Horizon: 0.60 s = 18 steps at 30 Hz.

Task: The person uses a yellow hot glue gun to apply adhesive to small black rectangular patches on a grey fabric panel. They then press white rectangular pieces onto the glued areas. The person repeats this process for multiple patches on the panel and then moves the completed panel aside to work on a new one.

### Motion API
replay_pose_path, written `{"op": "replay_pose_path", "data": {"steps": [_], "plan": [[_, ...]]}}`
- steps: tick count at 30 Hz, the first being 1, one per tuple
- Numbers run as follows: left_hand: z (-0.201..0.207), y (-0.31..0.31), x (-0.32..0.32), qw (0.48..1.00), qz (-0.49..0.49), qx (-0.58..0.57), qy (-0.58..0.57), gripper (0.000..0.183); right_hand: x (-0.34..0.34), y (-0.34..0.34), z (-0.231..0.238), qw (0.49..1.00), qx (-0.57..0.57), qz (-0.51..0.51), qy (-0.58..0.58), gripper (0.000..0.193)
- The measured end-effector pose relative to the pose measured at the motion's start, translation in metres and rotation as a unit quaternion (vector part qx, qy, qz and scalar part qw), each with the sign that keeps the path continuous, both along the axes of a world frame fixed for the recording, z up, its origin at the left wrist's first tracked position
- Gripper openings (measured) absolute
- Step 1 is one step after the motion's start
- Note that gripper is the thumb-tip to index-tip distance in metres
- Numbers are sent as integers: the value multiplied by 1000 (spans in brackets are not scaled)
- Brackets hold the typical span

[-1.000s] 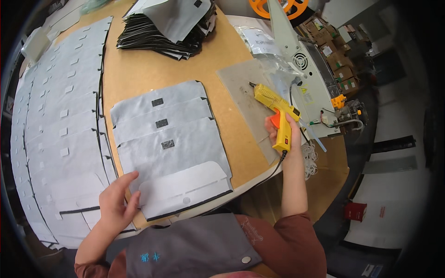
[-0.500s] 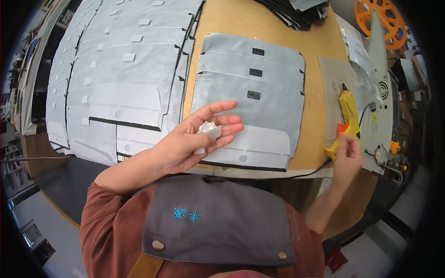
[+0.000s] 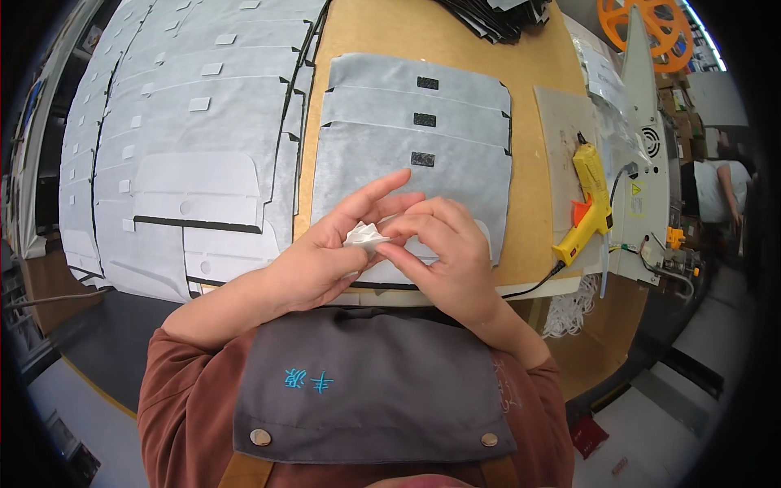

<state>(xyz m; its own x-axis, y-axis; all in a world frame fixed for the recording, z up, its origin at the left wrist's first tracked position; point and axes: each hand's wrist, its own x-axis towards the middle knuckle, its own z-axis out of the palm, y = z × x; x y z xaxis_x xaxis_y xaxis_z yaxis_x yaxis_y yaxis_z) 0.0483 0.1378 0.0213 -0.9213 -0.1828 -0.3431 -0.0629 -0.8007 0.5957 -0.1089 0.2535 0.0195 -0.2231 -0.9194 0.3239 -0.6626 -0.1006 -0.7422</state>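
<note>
My left hand (image 3: 313, 264) is curled round a small bunch of white pieces (image 3: 364, 235), its index finger stretched out past them. From the right, my right hand (image 3: 452, 268) reaches in and pinches the edge of these pieces between thumb and fingertips. Both hands are over the near part of overlapping grey sheets (image 3: 366, 167), which bear black rectangular patches (image 3: 422, 159) in a column. The fingers partly hide a pale lower panel there.
To the left lie more grey sheets (image 3: 167, 122) with small white patches (image 3: 199, 104). A yellow glue gun (image 3: 592, 195) with a cord rests at the right, beside a machine (image 3: 647, 195) with an orange reel (image 3: 651, 28). Dark sheets (image 3: 492, 16) are piled at the back. Another person (image 3: 720, 187) is far right.
My right hand has come from beside the glue gun to the white pieces in my left hand. The glue gun now lies on the table. The view has shifted slightly.
</note>
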Motion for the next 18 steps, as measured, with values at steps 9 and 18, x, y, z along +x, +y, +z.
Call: {"op": "replay_pose_path", "data": {"steps": [9,18], "plan": [[11,9,-9,998,54,-5,-41,69,-3,9,-10,987,-117,-23,112,14],[-1,35,-24,962,125,-102,-220,33,-1,25,-13,986,-162,-44,-12,11]]}}
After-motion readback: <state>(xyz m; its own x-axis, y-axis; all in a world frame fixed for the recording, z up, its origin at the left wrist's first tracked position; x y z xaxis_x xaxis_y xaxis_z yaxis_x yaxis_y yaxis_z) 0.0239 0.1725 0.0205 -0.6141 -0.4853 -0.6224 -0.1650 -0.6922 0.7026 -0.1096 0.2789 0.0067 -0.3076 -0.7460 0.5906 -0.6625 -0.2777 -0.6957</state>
